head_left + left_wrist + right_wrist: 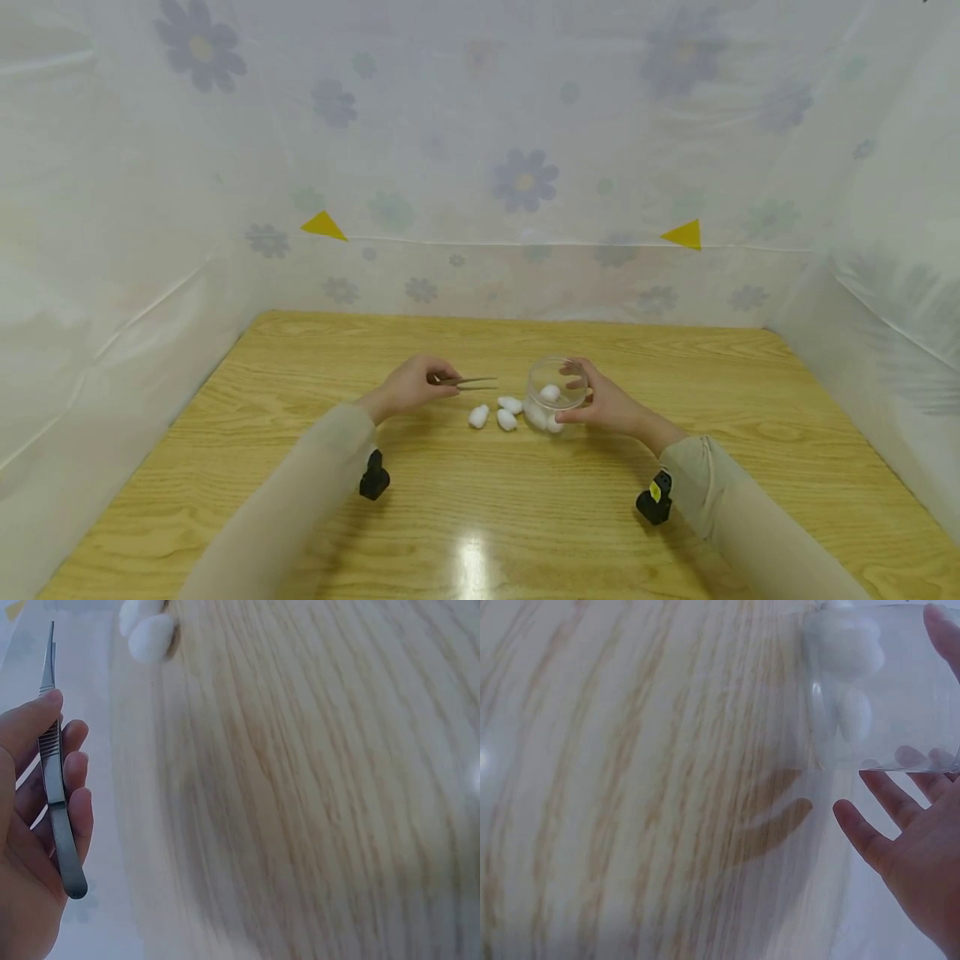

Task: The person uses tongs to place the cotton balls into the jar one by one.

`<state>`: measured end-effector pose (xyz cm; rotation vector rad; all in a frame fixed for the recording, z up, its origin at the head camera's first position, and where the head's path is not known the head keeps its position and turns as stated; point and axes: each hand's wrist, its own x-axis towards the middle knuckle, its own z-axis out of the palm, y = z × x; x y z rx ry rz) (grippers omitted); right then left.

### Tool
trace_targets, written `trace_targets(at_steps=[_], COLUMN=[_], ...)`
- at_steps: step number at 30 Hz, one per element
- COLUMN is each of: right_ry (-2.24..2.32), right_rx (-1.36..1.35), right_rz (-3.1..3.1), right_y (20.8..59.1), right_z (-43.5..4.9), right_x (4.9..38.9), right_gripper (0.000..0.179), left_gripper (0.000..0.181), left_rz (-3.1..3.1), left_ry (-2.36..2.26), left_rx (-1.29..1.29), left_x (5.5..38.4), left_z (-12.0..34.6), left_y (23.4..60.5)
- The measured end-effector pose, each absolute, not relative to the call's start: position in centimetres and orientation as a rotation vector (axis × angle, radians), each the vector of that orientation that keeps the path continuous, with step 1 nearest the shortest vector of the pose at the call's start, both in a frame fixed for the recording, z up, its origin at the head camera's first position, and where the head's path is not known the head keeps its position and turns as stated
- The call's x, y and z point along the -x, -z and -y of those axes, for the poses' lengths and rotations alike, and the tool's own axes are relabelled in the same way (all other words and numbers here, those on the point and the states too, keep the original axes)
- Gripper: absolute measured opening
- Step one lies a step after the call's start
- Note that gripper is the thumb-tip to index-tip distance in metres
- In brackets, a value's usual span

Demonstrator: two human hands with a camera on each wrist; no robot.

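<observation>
My left hand (420,383) pinches a pair of metal tweezers (54,772) between thumb and fingers. The two tweezer tips point right in the head view and stand slightly apart, with nothing between them. Three white cotton balls (478,416) lie on the table below and right of those tips. Beside them stands a clear round jar (531,385) with several cotton balls (851,649) inside. My right hand (607,404) holds the jar from its right side, thumb at the near wall and fingers round the far wall. In the right wrist view, the lower fingers extend beneath the jar's edge.
A wood-grain table (480,500) spreads beneath both hands. Pale flowered sheeting (450,167) encloses it at the back and sides, with two yellow triangles (324,227) on the back sheet. Black wrist cameras (374,477) sit on both sleeves.
</observation>
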<state>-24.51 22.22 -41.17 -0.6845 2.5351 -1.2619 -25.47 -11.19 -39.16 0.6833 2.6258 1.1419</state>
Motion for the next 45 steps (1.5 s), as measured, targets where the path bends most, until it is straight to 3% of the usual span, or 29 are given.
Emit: trace_targets(at_steps=[29, 45], right_ry=[1.267, 1.256], right_rx=[0.665, 0.669], right_rz=[-2.543, -2.548], right_y=[41.2, 41.3], right_z=[-22.2, -22.2], right_x=[24.4, 24.6], right_gripper=[0.09, 0.091], left_gripper=[0.019, 0.01], left_rz=[-2.61, -2.793], left_ry=[-1.023, -0.718], left_rx=[-0.669, -0.741], left_x=[24.7, 24.4], left_z=[13.0, 12.4], left_y=[41.0, 40.5])
